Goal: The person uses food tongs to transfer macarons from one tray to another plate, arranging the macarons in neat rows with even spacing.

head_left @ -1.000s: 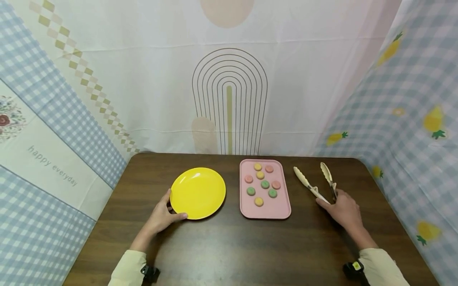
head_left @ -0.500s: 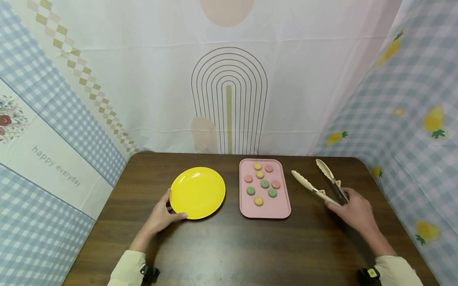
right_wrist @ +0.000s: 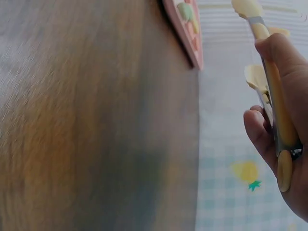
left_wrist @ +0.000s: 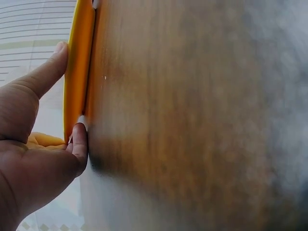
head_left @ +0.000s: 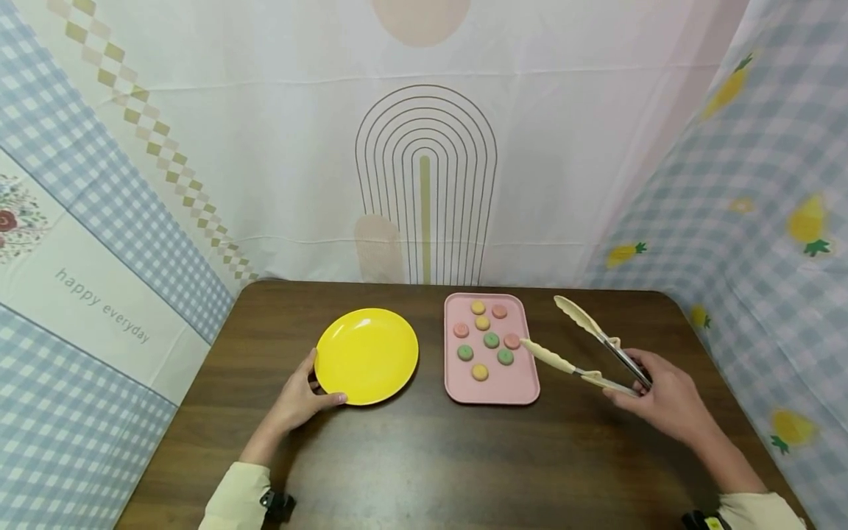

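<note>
My left hand [head_left: 296,397] grips the yellow plate [head_left: 367,357] at its lower left rim. In the left wrist view the thumb lies against the rim of the plate [left_wrist: 78,72], and other fingers curl by its lower edge. Held in my right hand [head_left: 670,397] are metal tongs [head_left: 578,316] with cream tips, their two arms spread apart. The lower tip overlaps the right edge of the pink tray [head_left: 457,386] in the head view. Small round pink, green and yellow biscuits lie on the tray, among them a pink biscuit [head_left: 511,341] close to that tip.
The brown wooden table [head_left: 424,456] has rounded far corners. A pale patterned cloth [head_left: 278,169] hangs behind it, with checked cloth [head_left: 748,294] along the right side. A strip of table separates plate and tray.
The tongs have lifted and swung leftward toward the tray, while my right hand has shifted to the right. My left hand and the plate have stayed in place.
</note>
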A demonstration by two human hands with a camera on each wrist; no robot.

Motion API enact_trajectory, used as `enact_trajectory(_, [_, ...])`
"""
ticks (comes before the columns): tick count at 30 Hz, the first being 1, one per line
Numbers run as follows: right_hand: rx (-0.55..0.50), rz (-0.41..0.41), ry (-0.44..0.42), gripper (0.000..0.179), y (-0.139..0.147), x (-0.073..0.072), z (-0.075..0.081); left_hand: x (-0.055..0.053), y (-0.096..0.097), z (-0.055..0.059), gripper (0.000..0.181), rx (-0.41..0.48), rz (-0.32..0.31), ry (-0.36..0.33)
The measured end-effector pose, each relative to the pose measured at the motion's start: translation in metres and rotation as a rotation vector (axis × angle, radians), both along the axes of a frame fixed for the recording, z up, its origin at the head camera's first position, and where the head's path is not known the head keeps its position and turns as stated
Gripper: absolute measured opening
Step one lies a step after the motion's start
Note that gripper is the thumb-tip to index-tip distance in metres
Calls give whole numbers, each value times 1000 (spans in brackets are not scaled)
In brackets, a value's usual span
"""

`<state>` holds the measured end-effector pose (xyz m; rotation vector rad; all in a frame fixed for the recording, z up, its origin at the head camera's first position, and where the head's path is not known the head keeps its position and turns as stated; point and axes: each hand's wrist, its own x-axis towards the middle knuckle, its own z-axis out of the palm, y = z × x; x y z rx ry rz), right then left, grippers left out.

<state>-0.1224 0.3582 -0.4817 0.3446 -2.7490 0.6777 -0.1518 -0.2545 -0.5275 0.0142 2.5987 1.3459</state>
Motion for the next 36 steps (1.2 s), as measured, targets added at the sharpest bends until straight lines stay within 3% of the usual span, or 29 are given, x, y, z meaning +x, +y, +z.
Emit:
enact_trajectory(5, [8,67,-22,69,-14,3,9,0,0,0,122,8,4,-3])
enact_trajectory(11, [23,134,-14,62,-29,1,10,-1,0,0,122,10,5,-1])
enact_trajectory(29, [68,282,-77,48,-53,-7,-5,0,0,-2,123,8,14,-12])
enact_trajectory(36, [81,341,-30,45,-57,-11,-14,-1,-1,-4,123,12,20,-16])
